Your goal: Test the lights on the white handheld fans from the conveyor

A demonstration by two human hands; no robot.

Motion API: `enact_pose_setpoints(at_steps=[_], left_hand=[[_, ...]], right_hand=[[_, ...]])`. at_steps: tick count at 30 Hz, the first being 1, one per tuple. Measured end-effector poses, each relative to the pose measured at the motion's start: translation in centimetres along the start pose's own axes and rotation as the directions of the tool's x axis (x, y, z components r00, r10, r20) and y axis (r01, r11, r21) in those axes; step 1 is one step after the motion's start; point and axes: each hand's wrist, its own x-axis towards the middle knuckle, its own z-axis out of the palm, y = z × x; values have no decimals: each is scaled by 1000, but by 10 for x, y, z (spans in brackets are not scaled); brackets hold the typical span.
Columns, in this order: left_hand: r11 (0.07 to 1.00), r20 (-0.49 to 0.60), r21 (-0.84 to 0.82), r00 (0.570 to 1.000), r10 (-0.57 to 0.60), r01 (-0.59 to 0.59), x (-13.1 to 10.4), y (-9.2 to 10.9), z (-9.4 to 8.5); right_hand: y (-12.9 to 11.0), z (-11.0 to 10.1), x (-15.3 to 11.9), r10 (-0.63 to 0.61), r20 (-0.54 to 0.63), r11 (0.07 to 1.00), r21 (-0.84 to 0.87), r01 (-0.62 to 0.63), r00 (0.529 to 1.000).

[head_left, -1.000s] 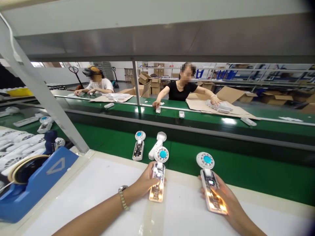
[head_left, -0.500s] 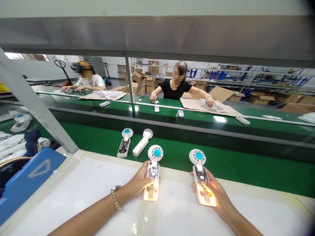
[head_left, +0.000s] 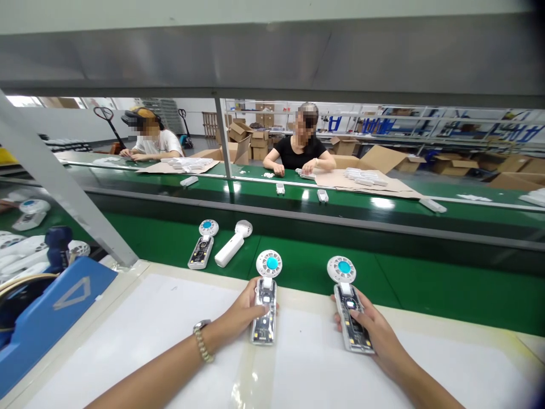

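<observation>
Above the white tabletop [head_left: 170, 318], my left hand [head_left: 244, 309] is closed around a small fan [head_left: 264, 332] with a round white head, a blue centre and a clear handle showing its circuit board. Its thumb lies on the handle. My right hand [head_left: 378, 329] grips a matching fan [head_left: 351, 332], thumb also on the handle. Both fans are held upright with heads pointing away from me, and their handles are unlit except for small white lights. Beyond my left hand, another open-handled fan [head_left: 201, 253] and a closed white fan [head_left: 230, 250] lie on the green belt [head_left: 298, 250].
A blue holder [head_left: 63, 307] and a pile of white fans [head_left: 21, 255] are at the left. A slanted metal post [head_left: 72, 187] rises near them. Across the line, two people work at a second green belt [head_left: 251, 184] with white parts and cardboard. A shelf [head_left: 272, 57] hangs overhead.
The orange glow in both held handles has gone out. The two fans on the near belt have shifted left, while parts on the far belt moved right. The person opposite has brought both hands together.
</observation>
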Motion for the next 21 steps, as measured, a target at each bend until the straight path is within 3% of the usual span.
enact_pose_setpoints(at_steps=[12,21], left_hand=[[998,49,24,997,51,-53,4,-6,-5],[995,75,37,993,91,-94,4,-10,-8]], right_hand=[[3,-4,-1,-65,101,997,-22,68,993],[3,-8,0,-41,129,999,-10,43,991]])
